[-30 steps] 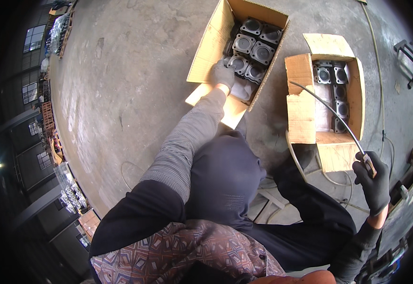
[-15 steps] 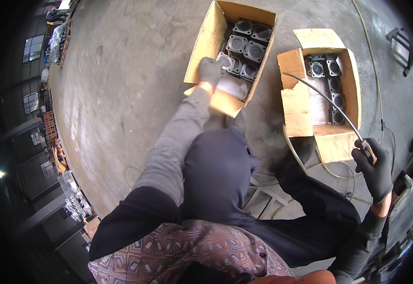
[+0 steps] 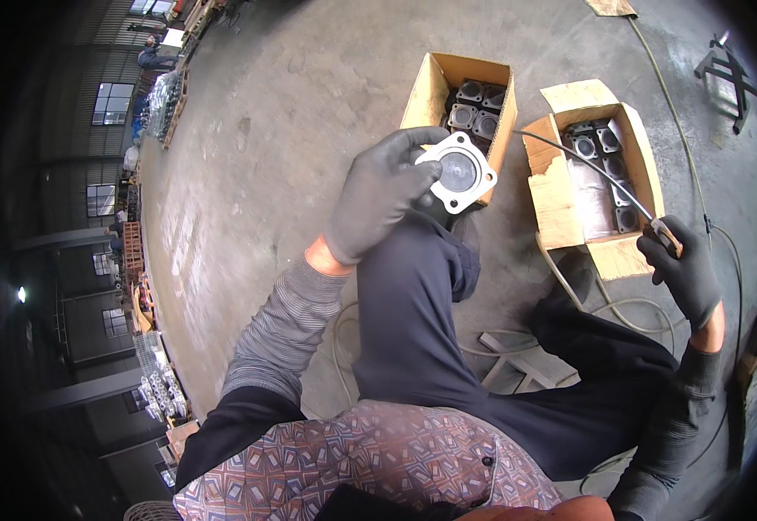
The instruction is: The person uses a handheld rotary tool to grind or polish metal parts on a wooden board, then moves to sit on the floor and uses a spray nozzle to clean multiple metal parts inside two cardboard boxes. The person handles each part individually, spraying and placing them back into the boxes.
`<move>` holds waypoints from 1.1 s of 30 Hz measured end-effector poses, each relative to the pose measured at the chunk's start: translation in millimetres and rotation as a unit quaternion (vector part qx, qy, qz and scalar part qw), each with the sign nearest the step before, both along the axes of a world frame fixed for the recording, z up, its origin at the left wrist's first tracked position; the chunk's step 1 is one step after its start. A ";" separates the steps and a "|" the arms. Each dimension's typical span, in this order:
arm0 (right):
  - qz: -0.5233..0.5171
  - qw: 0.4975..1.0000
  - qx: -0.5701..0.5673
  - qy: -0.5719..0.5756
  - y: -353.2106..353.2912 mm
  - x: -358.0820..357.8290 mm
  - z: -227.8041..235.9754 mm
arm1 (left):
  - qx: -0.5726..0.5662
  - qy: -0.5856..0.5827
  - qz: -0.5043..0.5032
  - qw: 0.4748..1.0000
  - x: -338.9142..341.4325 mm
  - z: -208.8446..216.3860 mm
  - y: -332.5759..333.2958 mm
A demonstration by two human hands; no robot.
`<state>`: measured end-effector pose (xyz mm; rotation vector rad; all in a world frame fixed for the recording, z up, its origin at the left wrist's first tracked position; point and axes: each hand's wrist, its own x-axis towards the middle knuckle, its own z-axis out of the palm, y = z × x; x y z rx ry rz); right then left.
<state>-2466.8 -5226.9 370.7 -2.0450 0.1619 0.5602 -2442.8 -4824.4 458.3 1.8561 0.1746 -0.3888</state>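
Note:
My left hand [image 3: 383, 187], in a dark glove, grips a square metal flange part [image 3: 460, 173] by its left edge. The part is raised above my knee, its dark round middle and corner holes facing me. In my gloved right hand [image 3: 687, 267] is an air blow gun [image 3: 667, 236] with a long, thin, bent nozzle tube. That nozzle reaches left across the right cardboard box [image 3: 611, 94], which holds several similar metal parts. Beyond my left hand stands another cardboard box [image 3: 426, 94] with several more such parts; the hand and held part hide its near end.
Hoses [image 3: 643, 326] loop over the concrete floor [image 3: 283, 113] around my feet. A black metal stand [image 3: 733, 82] is at the far right. Pallets of goods [image 3: 163, 108] line the left side, with a person [image 3: 154, 59] farther off.
My left hand has lifted the metal flange part out of the left box and brought it nearer to me. The right hand still holds the blow gun, with little movement.

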 end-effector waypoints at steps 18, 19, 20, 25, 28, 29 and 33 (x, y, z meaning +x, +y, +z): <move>-0.011 0.997 -0.013 -0.081 -33.9 -10.6 -2.0 | 0.381 0.123 -0.323 0.857 -78.6 -431.6 -44.9; 0.002 0.997 -0.020 -0.076 -37.5 -10.9 -2.2 | 0.387 0.108 -0.339 0.851 -80.4 -444.3 -43.9; -0.008 0.998 -0.024 -0.061 -42.0 -10.2 -3.5 | 0.393 0.089 -0.353 0.844 -76.8 -447.5 -41.7; -0.135 0.987 -0.013 -0.085 -81.0 1.3 -10.7 | 0.513 0.001 -0.055 0.857 -13.0 -369.4 -57.9; -0.150 0.983 -0.038 -0.100 -95.0 4.7 -16.0 | 0.185 -0.139 0.015 0.973 25.1 -325.3 -113.8; -0.154 0.983 -0.037 -0.097 -96.8 4.6 -17.6 | 0.085 -0.176 -0.008 0.981 38.6 -325.4 -144.2; -0.163 0.981 -0.025 -0.105 -96.6 2.7 -21.6 | 0.131 -0.137 -0.167 0.968 90.1 -373.2 -258.6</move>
